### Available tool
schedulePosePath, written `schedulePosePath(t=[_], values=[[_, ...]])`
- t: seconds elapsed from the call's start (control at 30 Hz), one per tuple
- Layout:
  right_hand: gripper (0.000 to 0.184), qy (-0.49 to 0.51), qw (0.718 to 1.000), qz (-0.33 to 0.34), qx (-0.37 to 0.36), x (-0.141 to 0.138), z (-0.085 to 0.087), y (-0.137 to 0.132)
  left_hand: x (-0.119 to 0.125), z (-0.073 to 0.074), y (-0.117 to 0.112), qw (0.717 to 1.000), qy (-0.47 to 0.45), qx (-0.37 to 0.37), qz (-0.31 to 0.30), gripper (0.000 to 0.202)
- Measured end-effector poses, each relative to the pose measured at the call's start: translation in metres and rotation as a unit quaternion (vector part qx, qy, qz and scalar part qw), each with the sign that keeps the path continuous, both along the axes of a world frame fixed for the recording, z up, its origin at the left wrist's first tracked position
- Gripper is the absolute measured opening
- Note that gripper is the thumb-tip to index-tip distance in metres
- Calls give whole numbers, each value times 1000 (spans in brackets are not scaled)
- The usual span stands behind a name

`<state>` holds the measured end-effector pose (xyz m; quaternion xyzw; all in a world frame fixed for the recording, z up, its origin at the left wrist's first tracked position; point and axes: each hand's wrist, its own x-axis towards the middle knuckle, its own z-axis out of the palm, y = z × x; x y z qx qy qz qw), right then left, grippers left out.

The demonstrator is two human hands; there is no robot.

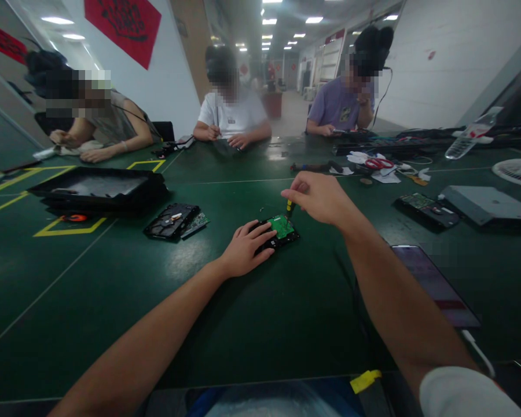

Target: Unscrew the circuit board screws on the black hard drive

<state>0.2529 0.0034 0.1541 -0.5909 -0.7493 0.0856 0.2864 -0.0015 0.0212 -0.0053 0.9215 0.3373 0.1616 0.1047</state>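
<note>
A hard drive with a green circuit board facing up lies on the green table in front of me. My left hand rests across its left part with fingers spread, covering that side. Above the board, my right hand pinches the yellow-and-black handle of a screwdriver. The screwdriver stands nearly upright, and its tip reaches down to the board's right part; whether it sits in a screw is too small to tell. Tiny loose pieces, perhaps screws, lie just beyond the drive.
Left are another drive, a loose circuit board and stacked black trays. Right are a drive, a grey case and a phone under my forearm. Red scissors and a bottle lie farther back. Three people sit opposite.
</note>
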Motion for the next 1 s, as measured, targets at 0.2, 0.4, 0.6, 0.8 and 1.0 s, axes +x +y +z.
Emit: schedulePosePath(t=[0.2, 0.4, 0.6, 0.8, 1.0], values=[[22, 6, 1000, 31, -3, 2, -3, 2, 1, 1, -2, 1000, 3, 5, 3, 58], [15, 12, 1000, 8, -2, 3, -1, 2, 0, 0, -1, 1000, 5, 1, 3, 58], [14, 20, 1000, -5, -2, 2, 1, -1, 0, -1, 0, 1000, -2, -1, 2, 58], [18, 51, 998, 28, -32, 1, 0, -1, 0, -1, 0, 1000, 2, 3, 2, 59], [20, 30, 999, 14, -13, 3, 0, 2, -1, -1, 0, 1000, 4, 7, -1, 57]])
